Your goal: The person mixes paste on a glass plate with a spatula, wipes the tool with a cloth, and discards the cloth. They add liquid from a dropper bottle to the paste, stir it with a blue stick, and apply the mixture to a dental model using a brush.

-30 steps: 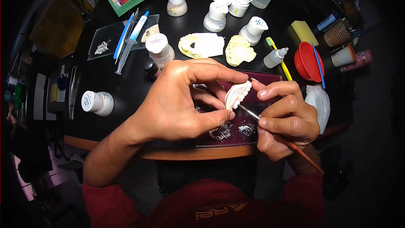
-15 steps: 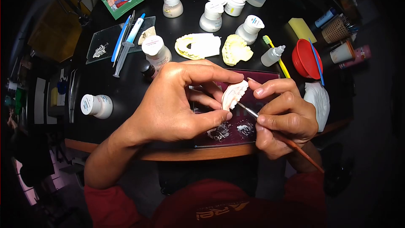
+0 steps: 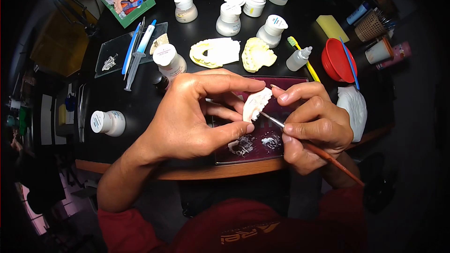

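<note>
Between the thumb and fingers of my left hand (image 3: pixel 187 117) is a small white dental cast (image 3: pixel 252 105), its row of teeth facing right. My right hand (image 3: pixel 321 124) pinches a fine paintbrush (image 3: pixel 332 159) with a reddish-brown handle and metal ferrule. The brush tip meets the teeth edge of the cast. Under both hands lies a dark red glass slab (image 3: pixel 281 85), with a smeared white pile (image 3: pixel 241 145) and a second pile (image 3: pixel 271 142) of white material on it.
Behind the hands stand two yellowish dental casts (image 3: pixel 227 51), several white-capped powder jars (image 3: pixel 229 20), a dropper bottle (image 3: pixel 298 59) and a toothbrush (image 3: pixel 307 63). To the right are a red rubber bowl (image 3: pixel 333 63) and a white tissue (image 3: pixel 351 112); a syringe (image 3: pixel 137 61) lies left.
The cast has turned slightly in my left hand, and the brush tip rests a little higher along its teeth. The table has shifted slightly up and left in view.
</note>
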Demonstrator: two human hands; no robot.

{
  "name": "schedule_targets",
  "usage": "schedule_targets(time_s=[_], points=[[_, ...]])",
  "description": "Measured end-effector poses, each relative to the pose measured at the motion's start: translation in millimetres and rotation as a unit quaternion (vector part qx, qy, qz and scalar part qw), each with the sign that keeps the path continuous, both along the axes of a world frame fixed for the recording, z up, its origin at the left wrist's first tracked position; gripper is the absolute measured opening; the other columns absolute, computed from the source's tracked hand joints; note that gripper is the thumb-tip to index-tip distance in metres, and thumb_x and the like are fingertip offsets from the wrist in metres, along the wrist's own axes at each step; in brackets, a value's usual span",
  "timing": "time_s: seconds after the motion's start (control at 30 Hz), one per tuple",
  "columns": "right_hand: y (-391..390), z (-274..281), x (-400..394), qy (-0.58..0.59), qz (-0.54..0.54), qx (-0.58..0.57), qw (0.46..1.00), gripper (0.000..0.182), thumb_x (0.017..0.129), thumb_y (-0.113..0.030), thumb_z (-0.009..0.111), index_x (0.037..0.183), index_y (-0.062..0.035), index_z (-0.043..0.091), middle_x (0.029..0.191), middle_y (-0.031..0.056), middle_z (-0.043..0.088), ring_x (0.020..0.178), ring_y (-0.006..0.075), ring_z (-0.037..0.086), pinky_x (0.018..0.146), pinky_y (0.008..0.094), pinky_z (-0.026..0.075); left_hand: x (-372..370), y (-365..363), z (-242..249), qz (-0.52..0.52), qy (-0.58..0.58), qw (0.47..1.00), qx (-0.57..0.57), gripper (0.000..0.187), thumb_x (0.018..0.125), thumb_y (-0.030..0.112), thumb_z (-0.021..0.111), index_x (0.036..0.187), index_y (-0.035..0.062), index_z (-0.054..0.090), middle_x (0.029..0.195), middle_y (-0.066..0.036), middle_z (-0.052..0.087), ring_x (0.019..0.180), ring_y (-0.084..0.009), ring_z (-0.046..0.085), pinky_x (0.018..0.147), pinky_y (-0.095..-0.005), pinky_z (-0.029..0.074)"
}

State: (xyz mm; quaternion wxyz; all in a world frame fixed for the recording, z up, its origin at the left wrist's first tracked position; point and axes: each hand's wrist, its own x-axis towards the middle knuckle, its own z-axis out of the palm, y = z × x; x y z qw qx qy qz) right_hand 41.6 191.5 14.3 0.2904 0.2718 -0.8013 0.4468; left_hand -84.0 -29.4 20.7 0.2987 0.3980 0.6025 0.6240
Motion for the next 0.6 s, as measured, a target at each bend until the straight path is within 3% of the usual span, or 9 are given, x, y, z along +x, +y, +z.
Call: schedule_targets(time_s=[0.17, 0.27, 0.47, 0.6], points=[[-1.2, 0.7, -1.2, 0.002, -0.003, 0.004, 1.000, 0.021, 0.071, 0.007, 0.068, 0.091, -0.0005, 0.068, 0.081, 0.0113, 0.066, 0.101, 0.0352, 0.067, 0.096, 0.0583, 0.062, 0.6, -0.2, 1.8, -0.001, -0.003, 1.000, -0.011, 0.058, 0.079, -0.014, 0.080, 0.135, -0.0051, 0.068, 0.126, -0.017, 0.068, 0.105, -0.0179, 0.070, 0.091, -0.0327, 0.065], [-0.6, -0.1, -1.6, 0.004, 0.000, -0.001, 1.000, 0.022, 0.071, 0.007, 0.068, 0.092, -0.0004, 0.069, 0.080, 0.0114, 0.066, 0.101, 0.0352, 0.067, 0.096, 0.0584, 0.062, 2.3, 1.7, 1.2, 0.017, -0.007, 1.000, 0.004, 0.051, 0.080, -0.011, 0.080, 0.130, -0.0032, 0.071, 0.116, -0.013, 0.071, 0.098, -0.0147, 0.073, 0.088, -0.0293, 0.065], [-1.7, 0.0, -0.8, 0.005, -0.002, -0.003, 1.000, 0.021, 0.072, 0.007, 0.069, 0.092, -0.0004, 0.069, 0.081, 0.0110, 0.066, 0.101, 0.0350, 0.068, 0.096, 0.0587, 0.063, 0.8, -0.2, 2.0, 0.003, 0.007, 1.000, -0.013, 0.058, 0.078, -0.015, 0.080, 0.134, -0.0049, 0.068, 0.126, -0.017, 0.068, 0.105, -0.0174, 0.069, 0.090, -0.0319, 0.065], [-2.1, -0.9, -1.9, 0.010, 0.000, 0.005, 1.000, 0.021, 0.072, 0.007, 0.069, 0.091, -0.0005, 0.069, 0.081, 0.0109, 0.067, 0.101, 0.0352, 0.068, 0.095, 0.0585, 0.063, 1.7, 1.6, 0.5, 0.021, 0.003, 1.000, 0.000, 0.052, 0.079, -0.011, 0.080, 0.130, -0.0025, 0.072, 0.116, -0.012, 0.071, 0.096, -0.0135, 0.073, 0.087, -0.0288, 0.065]])
